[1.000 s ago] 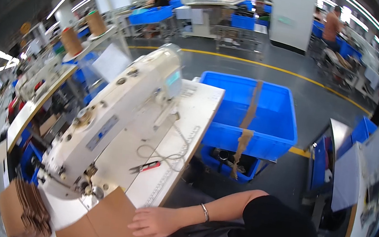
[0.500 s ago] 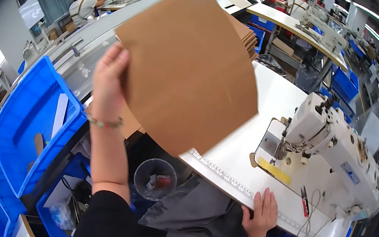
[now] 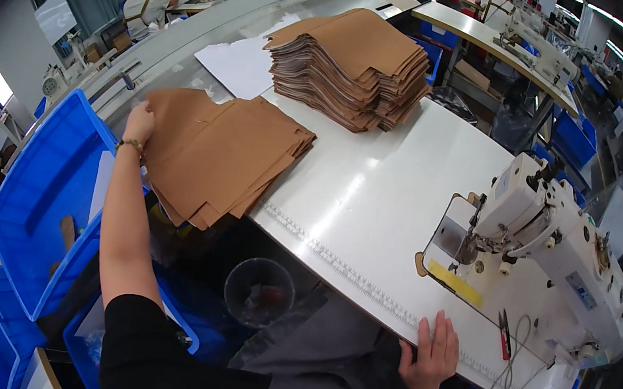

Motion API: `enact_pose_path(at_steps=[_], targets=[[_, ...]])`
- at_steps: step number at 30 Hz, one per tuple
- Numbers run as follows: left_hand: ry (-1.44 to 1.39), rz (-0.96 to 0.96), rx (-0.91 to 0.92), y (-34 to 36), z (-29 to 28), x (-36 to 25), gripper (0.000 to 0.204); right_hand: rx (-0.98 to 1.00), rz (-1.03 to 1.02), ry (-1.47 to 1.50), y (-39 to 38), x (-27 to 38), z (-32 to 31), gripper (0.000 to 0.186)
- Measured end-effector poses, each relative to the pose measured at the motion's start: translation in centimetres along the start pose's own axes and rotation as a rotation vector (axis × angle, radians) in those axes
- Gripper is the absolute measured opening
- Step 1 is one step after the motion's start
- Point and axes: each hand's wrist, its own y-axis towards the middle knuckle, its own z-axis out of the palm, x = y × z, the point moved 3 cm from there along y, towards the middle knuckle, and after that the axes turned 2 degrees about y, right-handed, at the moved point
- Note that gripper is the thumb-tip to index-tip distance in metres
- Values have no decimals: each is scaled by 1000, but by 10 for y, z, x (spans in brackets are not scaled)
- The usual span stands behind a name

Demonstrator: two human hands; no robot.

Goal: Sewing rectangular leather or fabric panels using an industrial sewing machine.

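Across the white worktable (image 3: 400, 192), a sewing machine (image 3: 581, 275) stands at three o'clock, a tall brown stack (image 3: 351, 39) at twelve. Toward half past nine, the left hand (image 3: 140, 126) touches a low brown pile (image 3: 225, 153); whether it grips, I cannot tell. Around half past four, the right hand (image 3: 430, 355) rests loosely spread.

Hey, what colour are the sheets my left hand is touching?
The sheets at your left hand are brown, seen in the head view.
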Motion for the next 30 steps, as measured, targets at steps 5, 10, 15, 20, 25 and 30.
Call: enact_pose_path(at_steps=[5, 10, 15, 20, 25, 30], targets=[[457, -186, -39, -27, 22, -66, 46, 10, 29, -67, 1, 2, 0, 45], [606, 358, -313, -88, 20, -144, 49, 11, 36, -32, 4, 5, -1, 45], [320, 532, 309, -197, 50, -240, 41, 10, 38, -55, 1, 2, -1, 45], [576, 548, 309, -207, 76, -239, 19, 16, 43, -37, 3, 4, -1, 44], [629, 579, 232, -209, 75, -237, 15, 23, 42, -43, 3, 4, -2, 44], [551, 546, 198, -226, 60, -239, 19, 28, 38, -45, 3, 1, -3, 43]])
